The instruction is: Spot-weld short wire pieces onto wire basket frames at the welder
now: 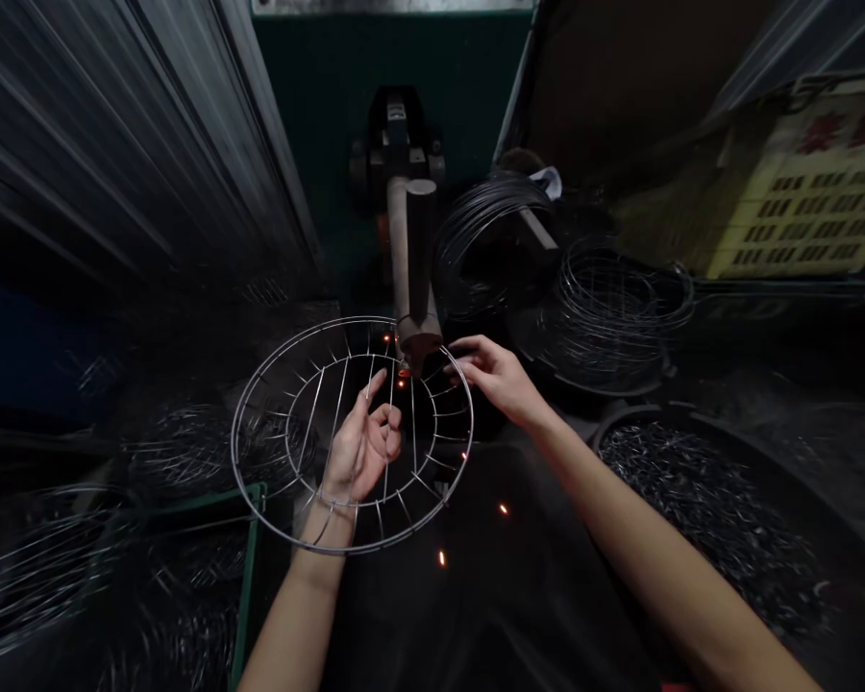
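Observation:
A round wire rack (346,551), with an outer ring, an inner ring and straight crossbars, is held tilted under the tip of a spot welder's arm (419,259). My left hand (366,447) is beneath it, seen through the wires, with one finger raised and the others curled at a crossbar. At the right rim, the fingertips of my right hand (494,380) close about the outer ring; whether they also pinch a small wire cannot be made out. Orange sparks (442,557) glow at the welding tip and fall in front of the rack.
Coiled wire (490,216) and a stack of wire rings (620,298) lie behind at right. A round tub (605,423) of short metal pieces stands at my right. At left is a green crate (249,586) with wire parts. A yellow crate (800,202) sits far right.

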The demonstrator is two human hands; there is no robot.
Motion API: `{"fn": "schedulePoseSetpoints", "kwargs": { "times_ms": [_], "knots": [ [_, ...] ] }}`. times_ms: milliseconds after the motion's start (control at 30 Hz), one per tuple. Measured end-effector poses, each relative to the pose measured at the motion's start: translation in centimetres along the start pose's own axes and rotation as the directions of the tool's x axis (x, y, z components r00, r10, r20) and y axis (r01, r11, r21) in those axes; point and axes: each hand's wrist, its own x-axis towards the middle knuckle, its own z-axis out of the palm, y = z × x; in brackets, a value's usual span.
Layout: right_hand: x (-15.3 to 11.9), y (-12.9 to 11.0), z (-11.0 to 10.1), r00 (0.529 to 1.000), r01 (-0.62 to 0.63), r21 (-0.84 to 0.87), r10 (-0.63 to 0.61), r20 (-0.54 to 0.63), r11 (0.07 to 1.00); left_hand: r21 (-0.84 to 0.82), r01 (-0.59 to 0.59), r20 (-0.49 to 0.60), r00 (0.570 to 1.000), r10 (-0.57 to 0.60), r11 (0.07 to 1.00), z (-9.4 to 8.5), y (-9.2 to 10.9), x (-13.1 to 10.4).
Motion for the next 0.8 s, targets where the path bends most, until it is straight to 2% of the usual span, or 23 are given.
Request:
{"fn": "schedulePoseSetpoints", "kwargs": {
  "times_ms": [167,233,467,800],
  "knots": [
    [-2.3,0.1,-0.1,0.999,-0.045,0.061,0.044,0.019,0.997,0.028,-0.133,-0.086,0.987,0.135,0.991,0.7,-0.7,-0.3],
    [-1.9,0.0,0.4,1.0,-0.025,0.065,0.024,0.015,0.998,0.023,-0.171,-0.11,0.979,0.173,0.985,0.8,-0.8,-0.3],
    [0.6,0.0,1.7,0.995,0.074,0.005,-0.074,-0.069,0.997,0.021,-0.195,-0.136,0.971,0.196,0.981,0.7,-0.5,0.6],
    [1.0,0.3,1.7,0.996,0.051,0.067,-0.046,-0.071,0.996,0.07,-0.229,-0.138,0.962,0.237,0.971,0.9,-0.6,0.9]
  ]
}}
